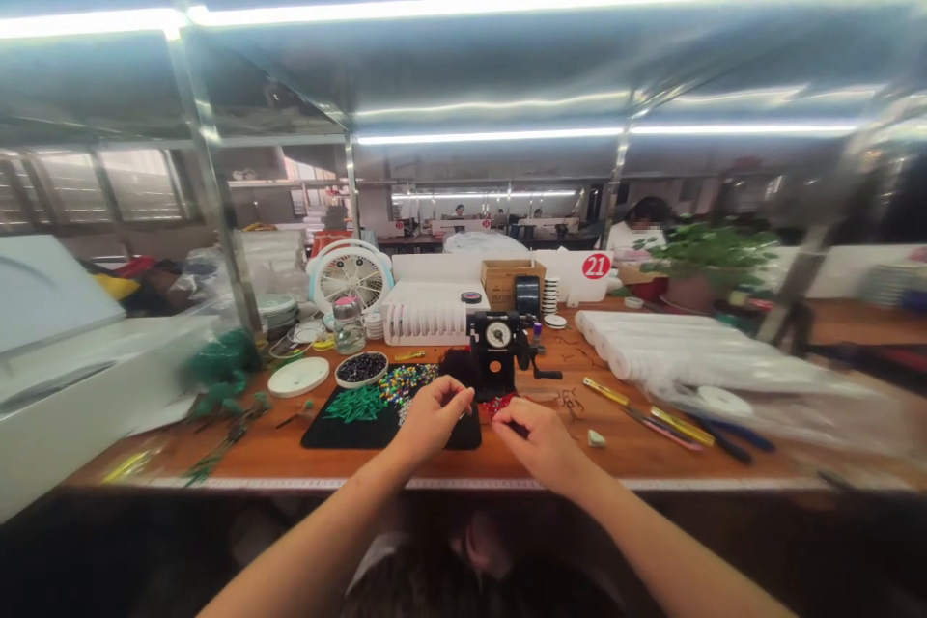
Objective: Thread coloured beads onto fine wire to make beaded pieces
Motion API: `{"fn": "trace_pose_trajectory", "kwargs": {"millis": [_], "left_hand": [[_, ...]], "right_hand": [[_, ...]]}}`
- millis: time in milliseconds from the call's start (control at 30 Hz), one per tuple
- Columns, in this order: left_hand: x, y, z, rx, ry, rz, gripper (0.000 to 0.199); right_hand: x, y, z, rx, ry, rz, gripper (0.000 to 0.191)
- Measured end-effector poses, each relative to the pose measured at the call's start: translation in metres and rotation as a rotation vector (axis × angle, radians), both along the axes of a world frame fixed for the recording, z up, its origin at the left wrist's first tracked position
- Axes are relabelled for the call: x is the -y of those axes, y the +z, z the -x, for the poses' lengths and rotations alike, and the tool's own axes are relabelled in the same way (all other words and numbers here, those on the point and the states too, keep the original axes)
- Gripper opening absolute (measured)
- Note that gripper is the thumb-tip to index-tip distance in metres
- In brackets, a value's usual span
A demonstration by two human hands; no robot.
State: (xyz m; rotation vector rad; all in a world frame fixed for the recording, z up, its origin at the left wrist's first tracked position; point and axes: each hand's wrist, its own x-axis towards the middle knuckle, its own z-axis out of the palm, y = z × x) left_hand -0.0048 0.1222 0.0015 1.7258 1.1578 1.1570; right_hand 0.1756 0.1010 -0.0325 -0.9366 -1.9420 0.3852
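Observation:
My left hand [433,417] hovers over the right part of a black mat [325,433], thumb and fingers pinched together. Whatever lies between those fingertips is too small to name. My right hand [534,435] is closed in a pinch just to the right of the mat, and what it grips is hidden. Small red pieces [498,406] lie between and behind the hands. On the mat are green tube-like pieces [356,406], multicoloured beads [406,382] and a round dish [361,370] of dark beads. Behind the hands stands a black hand-cranked device [496,352] with a round dial.
A white lid [297,377], a glass jar [349,326] and a fan [351,280] stand at the left. Yellow cutters [604,392], pliers [731,439] and white wrapped rolls [666,348] lie at the right. A small pale stone-like piece [595,439] sits near my right hand.

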Motion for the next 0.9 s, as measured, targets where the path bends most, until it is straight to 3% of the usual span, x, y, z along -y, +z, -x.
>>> {"fn": "trace_pose_trajectory", "kwargs": {"millis": [233, 433, 633, 767, 900], "left_hand": [[-0.012, 0.005, -0.003, 0.081, -0.215, 0.199, 0.017], [-0.014, -0.014, -0.014, 0.267, -0.240, 0.381, 0.026], [-0.010, -0.026, -0.019, 0.313, -0.222, 0.456, 0.033], [-0.006, -0.009, -0.010, 0.270, -0.199, 0.374, 0.032], [-0.001, 0.016, 0.003, 0.120, -0.230, 0.168, 0.028]], "right_hand": [[0.003, 0.002, -0.002, 0.033, 0.114, 0.031, 0.018], [0.008, 0.003, 0.001, -0.072, 0.090, -0.021, 0.020], [0.009, 0.007, 0.003, -0.178, 0.115, -0.015, 0.020], [0.007, 0.007, 0.002, -0.221, 0.106, 0.099, 0.018], [0.006, 0.006, 0.002, -0.202, 0.079, 0.143, 0.018]]}}
